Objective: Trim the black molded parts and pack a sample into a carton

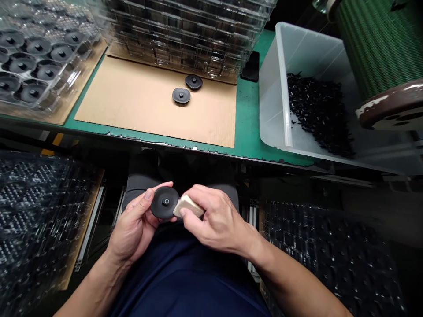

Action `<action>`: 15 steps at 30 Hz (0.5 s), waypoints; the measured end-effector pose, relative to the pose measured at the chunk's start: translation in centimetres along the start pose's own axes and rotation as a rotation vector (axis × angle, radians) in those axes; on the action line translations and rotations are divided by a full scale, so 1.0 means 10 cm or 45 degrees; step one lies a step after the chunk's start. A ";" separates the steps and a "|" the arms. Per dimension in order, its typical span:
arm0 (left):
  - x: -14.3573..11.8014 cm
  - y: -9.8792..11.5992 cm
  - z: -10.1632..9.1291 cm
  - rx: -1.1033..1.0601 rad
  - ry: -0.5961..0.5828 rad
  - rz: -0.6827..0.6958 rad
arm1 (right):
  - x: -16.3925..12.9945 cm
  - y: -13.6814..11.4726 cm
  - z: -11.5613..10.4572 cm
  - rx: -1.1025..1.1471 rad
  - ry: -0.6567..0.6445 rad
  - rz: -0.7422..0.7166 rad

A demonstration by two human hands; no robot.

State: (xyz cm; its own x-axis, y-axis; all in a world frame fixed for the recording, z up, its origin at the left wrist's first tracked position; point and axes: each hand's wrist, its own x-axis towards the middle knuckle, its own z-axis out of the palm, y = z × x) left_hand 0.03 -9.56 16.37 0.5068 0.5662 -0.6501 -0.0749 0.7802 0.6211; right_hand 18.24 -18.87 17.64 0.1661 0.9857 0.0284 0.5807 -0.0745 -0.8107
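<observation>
My left hand (pixel 134 224) holds a round black plastic disc (pixel 161 207) by its rim, its face with a small raised hub turned up toward me. Pinched between the thumb and fingers of my right hand (pixel 214 220) is a pale, cream-coloured pad (pixel 187 206), its edge touching the right rim of the disc. Both hands are over my lap, in front of the table edge. On the cardboard sheet (pixel 132 101) beyond them lie two similar black discs, a nearer one (pixel 181 96) and a farther one (pixel 193 82).
Stacked clear plastic trays (pixel 185 39) stand behind the cardboard. At left, a clear tray (pixel 42 103) holds several black discs. A translucent bin (pixel 280 88) with small black pieces (pixel 317 114) stands right, beside a green ribbed cylinder (pixel 376 48). More tray stacks flank me below the table.
</observation>
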 end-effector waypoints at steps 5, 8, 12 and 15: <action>0.00 0.01 0.02 0.062 -0.208 -0.095 | 0.00 -0.01 0.01 -0.139 0.132 -0.127; 0.00 0.02 0.04 0.024 -0.053 -0.013 | -0.03 -0.01 0.05 -0.065 0.138 -0.016; 0.03 0.01 0.03 0.025 -0.034 -0.017 | -0.05 0.01 0.06 -0.035 0.092 0.041; 0.05 0.00 0.02 0.091 -0.211 -0.114 | -0.02 0.04 0.07 -0.133 0.122 -0.191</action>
State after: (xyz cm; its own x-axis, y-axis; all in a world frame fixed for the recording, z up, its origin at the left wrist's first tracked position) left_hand 0.46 -9.35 16.10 0.6435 0.4393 -0.6269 0.0352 0.8010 0.5976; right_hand 17.90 -18.98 16.95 0.1435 0.9684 0.2038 0.6834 0.0519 -0.7282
